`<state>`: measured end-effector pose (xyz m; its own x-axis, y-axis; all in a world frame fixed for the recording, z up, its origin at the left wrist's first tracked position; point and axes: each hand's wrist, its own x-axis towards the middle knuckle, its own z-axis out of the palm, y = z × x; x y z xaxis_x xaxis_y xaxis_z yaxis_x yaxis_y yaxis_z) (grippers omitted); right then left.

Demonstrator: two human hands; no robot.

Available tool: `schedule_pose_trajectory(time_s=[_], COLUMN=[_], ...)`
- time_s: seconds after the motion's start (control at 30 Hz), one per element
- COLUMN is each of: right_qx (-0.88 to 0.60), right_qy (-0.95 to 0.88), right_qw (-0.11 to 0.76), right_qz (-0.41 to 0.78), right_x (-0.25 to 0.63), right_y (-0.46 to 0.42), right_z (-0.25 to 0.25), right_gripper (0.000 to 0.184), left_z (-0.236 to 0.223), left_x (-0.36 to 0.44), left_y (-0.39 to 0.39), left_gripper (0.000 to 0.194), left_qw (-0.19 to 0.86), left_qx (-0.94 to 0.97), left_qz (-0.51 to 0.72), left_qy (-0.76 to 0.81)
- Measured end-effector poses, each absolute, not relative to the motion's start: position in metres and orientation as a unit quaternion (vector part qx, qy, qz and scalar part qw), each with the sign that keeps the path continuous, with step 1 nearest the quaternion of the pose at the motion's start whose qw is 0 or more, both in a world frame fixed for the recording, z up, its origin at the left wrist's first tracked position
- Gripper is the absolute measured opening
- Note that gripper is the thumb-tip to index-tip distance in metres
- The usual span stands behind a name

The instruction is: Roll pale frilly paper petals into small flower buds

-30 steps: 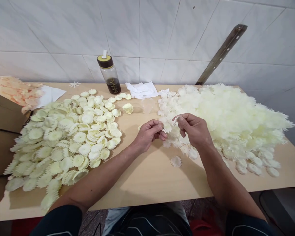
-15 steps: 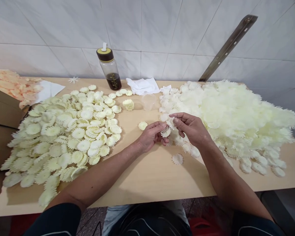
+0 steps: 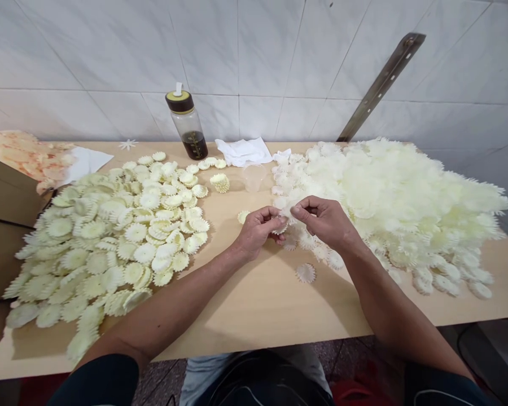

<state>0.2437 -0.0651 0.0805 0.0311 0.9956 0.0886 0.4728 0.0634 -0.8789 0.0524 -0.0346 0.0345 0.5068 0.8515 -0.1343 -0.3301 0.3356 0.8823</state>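
My left hand (image 3: 260, 234) is closed on a small frilled petal disc (image 3: 281, 228), pale cream, its edge showing between thumb and fingers. Close beside it, my right hand (image 3: 324, 221) pinches a thin white petal layer (image 3: 288, 212), partly hidden by the fingertips and blending with the pile behind. Right of both hands spreads a big heap of translucent white petal layers (image 3: 376, 186). To the left lies a wide pile of cupped, pale yellow petal discs (image 3: 146, 228). A single white petal layer (image 3: 306, 273) lies flat in front of my hands.
A bottle (image 3: 188, 127) of dark liquid stands at the back by a white tissue (image 3: 243, 152). Near them are a stack of petal discs (image 3: 220, 182) and a clear cup-like piece (image 3: 254, 176). A slotted metal bar (image 3: 381, 87) leans on the tiled wall. A cardboard box (image 3: 8, 192) stands left.
My hands have drawn closer together, and the left fingers have closed further over the petal disc, which shows less now. The view has shifted slightly.
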Motion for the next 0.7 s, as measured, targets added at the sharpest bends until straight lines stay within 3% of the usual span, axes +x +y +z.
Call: schedule_pose_trajectory(time_s=[0.27,0.43,0.57,0.7], right_qx=[-0.556,-0.610,-0.619,-0.617], right_qy=[-0.681,-0.645,-0.647,-0.659], right_qw=[0.298,0.347,0.327,0.325], right_qz=[0.372,0.302,0.301,0.282], right_x=[0.259,0.261,0.252,0.241], right_y=[-0.070,-0.069,-0.067,-0.066], right_z=[0.092,0.094,0.089,0.082], right_gripper=[0.033,0.037,0.044,0.028], left_z=[0.036,0.034,0.034,0.033], left_x=[0.054,0.055,0.055,0.057], left_y=[-0.034,-0.034,-0.036,-0.038], left_gripper=[0.033,0.033,0.035,0.039], left_qw=[0.733,0.731,0.727,0.723], left_qx=[0.416,0.422,0.440,0.460], left_qz=[0.406,0.401,0.397,0.391], left_qy=[0.353,0.355,0.346,0.336])
